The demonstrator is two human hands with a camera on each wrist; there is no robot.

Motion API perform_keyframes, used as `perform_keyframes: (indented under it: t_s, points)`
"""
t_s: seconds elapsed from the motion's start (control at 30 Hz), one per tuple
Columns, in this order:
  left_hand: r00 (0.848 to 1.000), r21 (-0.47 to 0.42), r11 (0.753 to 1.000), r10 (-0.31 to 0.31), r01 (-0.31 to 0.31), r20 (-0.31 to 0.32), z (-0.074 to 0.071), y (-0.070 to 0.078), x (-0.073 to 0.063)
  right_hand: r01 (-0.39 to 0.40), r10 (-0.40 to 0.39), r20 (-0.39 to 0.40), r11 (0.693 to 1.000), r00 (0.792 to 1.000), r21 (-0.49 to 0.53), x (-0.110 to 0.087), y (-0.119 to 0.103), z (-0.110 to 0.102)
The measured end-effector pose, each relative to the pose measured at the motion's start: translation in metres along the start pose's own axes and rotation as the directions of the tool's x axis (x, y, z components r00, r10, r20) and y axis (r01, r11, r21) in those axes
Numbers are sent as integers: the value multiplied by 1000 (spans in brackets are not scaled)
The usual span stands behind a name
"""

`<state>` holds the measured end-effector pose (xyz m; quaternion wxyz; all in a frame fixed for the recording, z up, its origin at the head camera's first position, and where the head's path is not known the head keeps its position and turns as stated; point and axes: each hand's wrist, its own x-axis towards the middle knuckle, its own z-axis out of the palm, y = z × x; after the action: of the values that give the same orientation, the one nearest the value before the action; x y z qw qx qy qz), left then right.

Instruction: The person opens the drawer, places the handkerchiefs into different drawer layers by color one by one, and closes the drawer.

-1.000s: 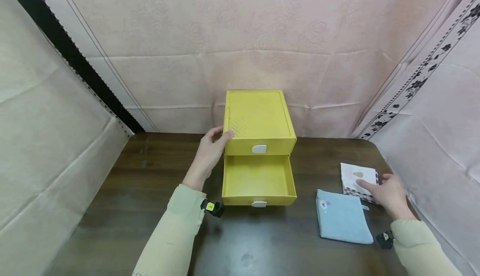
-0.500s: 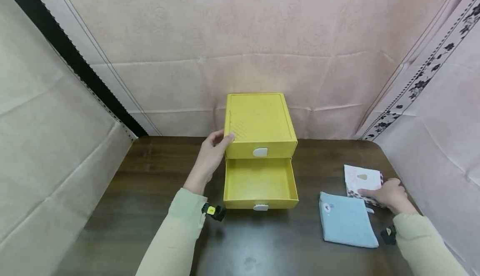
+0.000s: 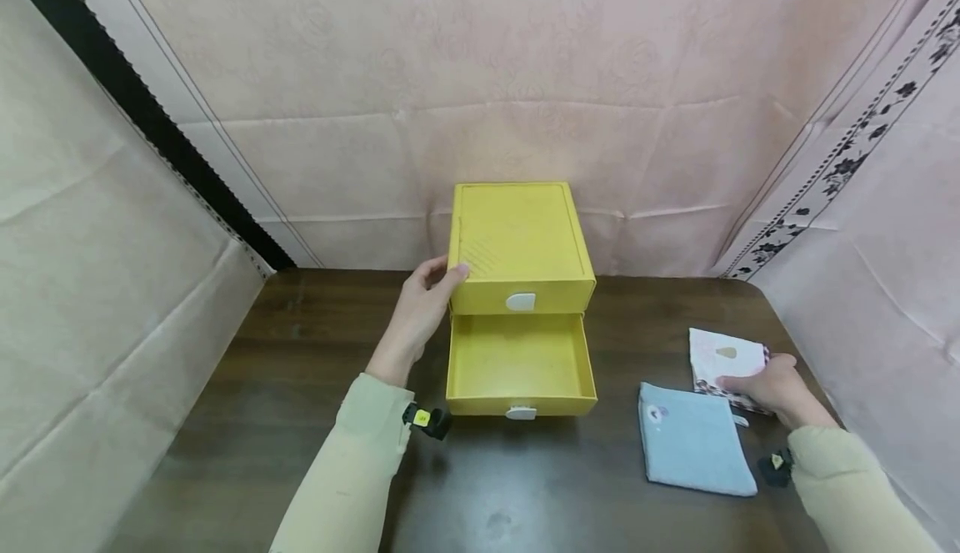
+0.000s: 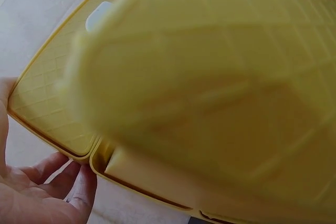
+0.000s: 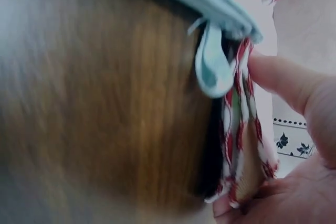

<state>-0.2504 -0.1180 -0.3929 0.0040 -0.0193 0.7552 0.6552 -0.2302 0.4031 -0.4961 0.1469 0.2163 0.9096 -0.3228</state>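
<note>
A small yellow two-drawer box (image 3: 521,232) stands against the back curtain. Its lower drawer (image 3: 522,365) is pulled out and bare inside, and the upper one is in. My left hand (image 3: 412,311) grips the box's left side, thumb on the top near the front corner. In the left wrist view, fingers (image 4: 65,182) bend against its edge. On the right, my right hand (image 3: 776,388) pinches the edge of a folded white cloth (image 3: 723,354), thumb above. The right wrist view shows the cloth's red-and-white stitched layers (image 5: 231,129) between thumb and fingers.
A folded light blue towel (image 3: 693,444) with a small bear patch and a hanging loop (image 5: 212,72) lies just in front of the white cloth, overlapping it. Everything sits on a dark wooden table (image 3: 300,436). Pale curtains (image 3: 562,52) enclose the back and both sides.
My right hand's fingers have drawn in at the white cloth's right edge, and the thumb lies lower along it. The left hand keeps its hold on the box. The view has shifted slightly.
</note>
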Motion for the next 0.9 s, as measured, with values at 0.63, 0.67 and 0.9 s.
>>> perform_keyframes:
  t_s: [0.63,0.67,0.9]
  points:
    - [1000,-7,1000,-11,11,5,-1,0,2,-10,16,-58,995,998,96,-14,-11,-7]
    - [1000,-11,1000,-11,11,7,-1,0,2,4,1,-53,995,999,102,-14,-10,-8]
    - [1000,-13,1000,-5,5,1,3,4,1,88,-82,-39,976,996,200,-19,-8,-17]
